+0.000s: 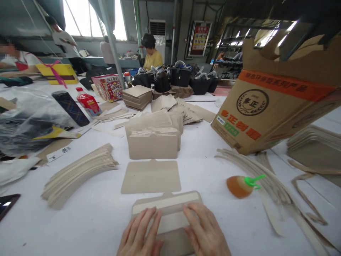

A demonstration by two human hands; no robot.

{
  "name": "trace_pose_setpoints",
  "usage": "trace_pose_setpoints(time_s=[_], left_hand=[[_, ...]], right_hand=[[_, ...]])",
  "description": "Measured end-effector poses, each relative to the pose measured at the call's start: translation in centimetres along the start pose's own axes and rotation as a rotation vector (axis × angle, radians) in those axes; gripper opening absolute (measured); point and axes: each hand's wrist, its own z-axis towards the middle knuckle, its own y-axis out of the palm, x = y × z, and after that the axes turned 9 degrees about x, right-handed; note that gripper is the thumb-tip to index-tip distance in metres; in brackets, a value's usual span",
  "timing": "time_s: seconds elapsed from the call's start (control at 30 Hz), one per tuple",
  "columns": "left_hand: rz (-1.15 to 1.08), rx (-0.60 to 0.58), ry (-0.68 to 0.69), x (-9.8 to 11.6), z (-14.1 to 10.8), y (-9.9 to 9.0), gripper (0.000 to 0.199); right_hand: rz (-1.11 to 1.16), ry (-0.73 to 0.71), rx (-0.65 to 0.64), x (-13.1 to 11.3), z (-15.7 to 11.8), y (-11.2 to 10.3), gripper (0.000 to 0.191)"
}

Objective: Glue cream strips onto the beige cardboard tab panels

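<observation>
In front of me lies a beige panel [177,239] with rounded corners and a paler strip [169,221] across it. My left hand [141,233] rests on its left part, fingers stretched out over the strip. On the right part, my right hand [206,229] presses with its fingertips, its thumb apart from the index finger. Both hands cover the panel's sides. Just beyond is a similar flat panel [151,177] with a small tab at its top edge. Behind that, a row of such panels [153,145] stands upright.
A fan of beige strips [82,174] lies left; more long strips [269,185] curve on the right. Near them sits an orange-brown glue bottle [239,186] with a green nozzle. A large tilted carton [266,113] stands at right. A phone [7,204] lies at the left edge.
</observation>
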Motion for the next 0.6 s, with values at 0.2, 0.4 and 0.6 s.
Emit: trace_pose_setpoints(time_s=[0.2, 0.4, 0.6], left_hand=[[-0.017, -0.013, -0.036, 1.1, 1.1, 2.6, 0.033], [-0.035, -0.034, -0.042, 0.8, 0.0, 3.3, 0.033], [-0.050, -0.014, -0.028, 0.9, -0.7, 3.7, 0.034]], right_hand=[[-0.106, -0.110, -0.025, -0.1, 1.2, 2.7, 0.034], [-0.140, -0.138, -0.025, 0.5, -0.3, 3.7, 0.030], [-0.103, -0.096, -0.010, 0.4, -0.1, 3.8, 0.027]])
